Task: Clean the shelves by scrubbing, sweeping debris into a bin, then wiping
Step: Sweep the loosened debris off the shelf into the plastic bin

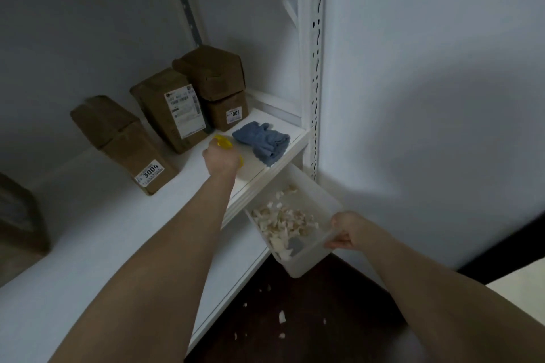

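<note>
A pale, bluish-white side wall (427, 68) fills the right half of the frame, with a softly brighter patch at middle right. Against it, in the upper centre, stands a white metal upright (314, 53) punched with a column of keyhole slots. A white shelf (73, 244) runs from the lower left toward this post. Behind it the back wall (88, 23) lies in grey shadow. At bottom centre the floor (309, 318) is dark brown. The light is dim and cool throughout.

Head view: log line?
left hand: grips yellow tool on shelf | right hand: holds bin below shelf | debris: in bin, some on floor | blue cloth: on shelf
</note>
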